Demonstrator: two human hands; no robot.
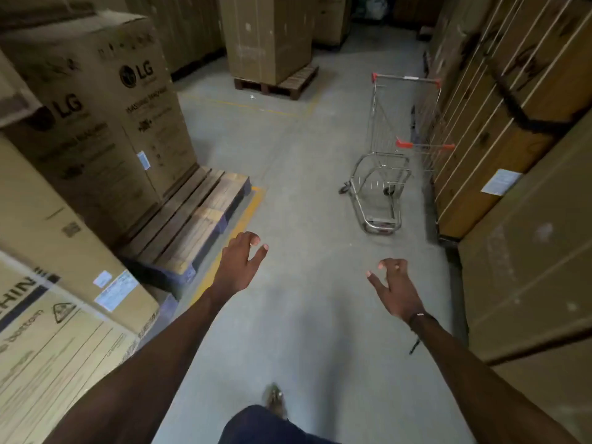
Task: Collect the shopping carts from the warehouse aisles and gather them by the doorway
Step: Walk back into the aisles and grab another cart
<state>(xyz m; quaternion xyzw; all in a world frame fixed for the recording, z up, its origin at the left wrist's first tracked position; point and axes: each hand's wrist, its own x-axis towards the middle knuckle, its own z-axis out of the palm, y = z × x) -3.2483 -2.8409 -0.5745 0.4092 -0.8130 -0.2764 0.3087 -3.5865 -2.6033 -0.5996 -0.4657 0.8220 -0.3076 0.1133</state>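
Grey warehouse aisle, silver red-handled shopping cart point(389, 149) by boxes, left hand point(238, 264) and right hand point(395, 288) grips spread, empty.

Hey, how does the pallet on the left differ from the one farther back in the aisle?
The near pallet has a blue base, while the far pallet is dark brown wood. The near pallet carries LG boxes and shows a broad bare strip of slats; the far pallet holds a tall plain carton and shows only a narrow strip of slats. Both stand on the concrete floor.
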